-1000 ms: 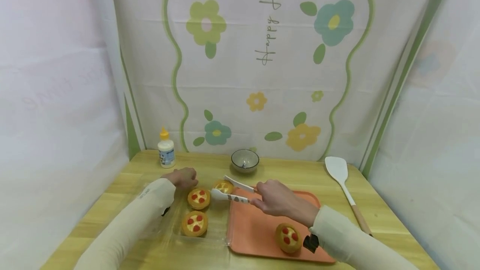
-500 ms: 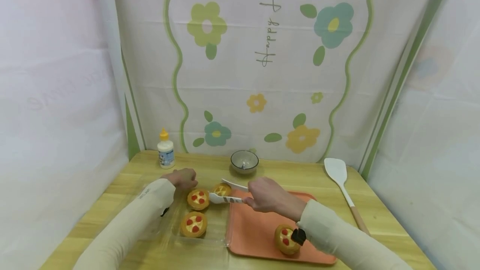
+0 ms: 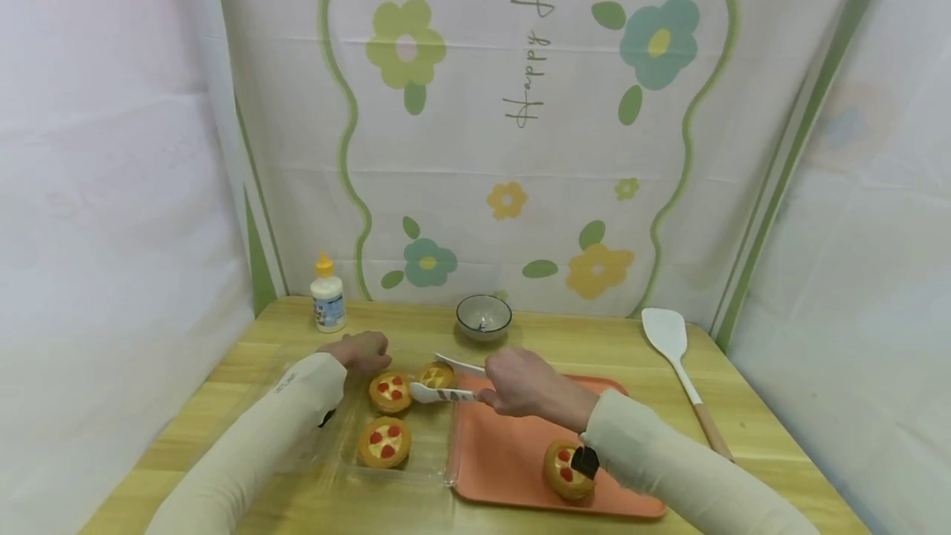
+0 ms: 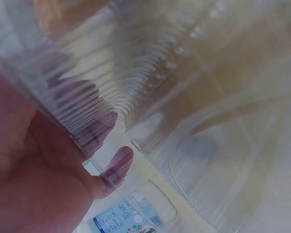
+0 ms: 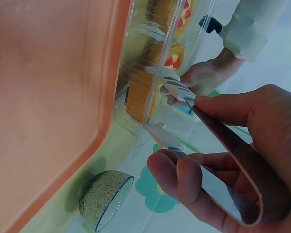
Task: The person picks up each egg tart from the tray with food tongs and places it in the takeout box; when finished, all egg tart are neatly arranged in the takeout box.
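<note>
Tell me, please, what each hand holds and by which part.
The right hand grips the white-tipped tongs by both arms; the left hand holds the clear plastic container by an edge.

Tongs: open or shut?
Open: the tongs in the right hand have tips apart in head and right wrist views. Whether they touch the rear tart, cannot tell.

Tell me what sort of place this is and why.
Probably a curtained booth set up for tabletop work: white fabric, printed with flowers at the back, hangs on three visible sides of a yellowish wood-grained table, which bears a clear plastic food container.
</note>
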`<state>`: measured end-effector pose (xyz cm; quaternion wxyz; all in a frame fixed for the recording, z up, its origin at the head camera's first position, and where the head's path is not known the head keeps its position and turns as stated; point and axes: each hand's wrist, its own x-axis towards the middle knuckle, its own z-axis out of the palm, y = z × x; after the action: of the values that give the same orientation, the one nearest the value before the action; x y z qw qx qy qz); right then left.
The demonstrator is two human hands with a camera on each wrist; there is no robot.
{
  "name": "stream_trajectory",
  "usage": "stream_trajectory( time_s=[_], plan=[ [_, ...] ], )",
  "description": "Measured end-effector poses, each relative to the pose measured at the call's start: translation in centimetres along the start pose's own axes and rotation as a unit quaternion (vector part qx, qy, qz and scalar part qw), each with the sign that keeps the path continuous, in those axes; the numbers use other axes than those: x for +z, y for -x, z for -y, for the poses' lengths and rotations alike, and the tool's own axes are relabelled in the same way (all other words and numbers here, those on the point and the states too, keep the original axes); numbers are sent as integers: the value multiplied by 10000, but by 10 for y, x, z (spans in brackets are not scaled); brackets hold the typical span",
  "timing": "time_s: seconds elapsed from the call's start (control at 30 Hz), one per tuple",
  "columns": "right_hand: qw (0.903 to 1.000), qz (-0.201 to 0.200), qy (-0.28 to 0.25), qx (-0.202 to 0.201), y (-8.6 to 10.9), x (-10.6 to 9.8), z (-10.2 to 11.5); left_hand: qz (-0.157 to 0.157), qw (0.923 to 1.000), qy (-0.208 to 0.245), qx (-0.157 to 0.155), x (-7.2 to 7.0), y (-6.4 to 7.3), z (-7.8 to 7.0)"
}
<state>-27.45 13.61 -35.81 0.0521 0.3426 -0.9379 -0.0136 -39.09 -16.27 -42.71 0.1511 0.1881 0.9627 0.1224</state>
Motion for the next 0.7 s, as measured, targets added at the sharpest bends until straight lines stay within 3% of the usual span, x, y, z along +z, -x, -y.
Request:
stream_trajectory(
  time_s=[0.7],
  plan=[
    [9998, 79, 128, 155, 5, -4, -1, 18, 9999, -35, -129, 1, -1, -5]
  ],
)
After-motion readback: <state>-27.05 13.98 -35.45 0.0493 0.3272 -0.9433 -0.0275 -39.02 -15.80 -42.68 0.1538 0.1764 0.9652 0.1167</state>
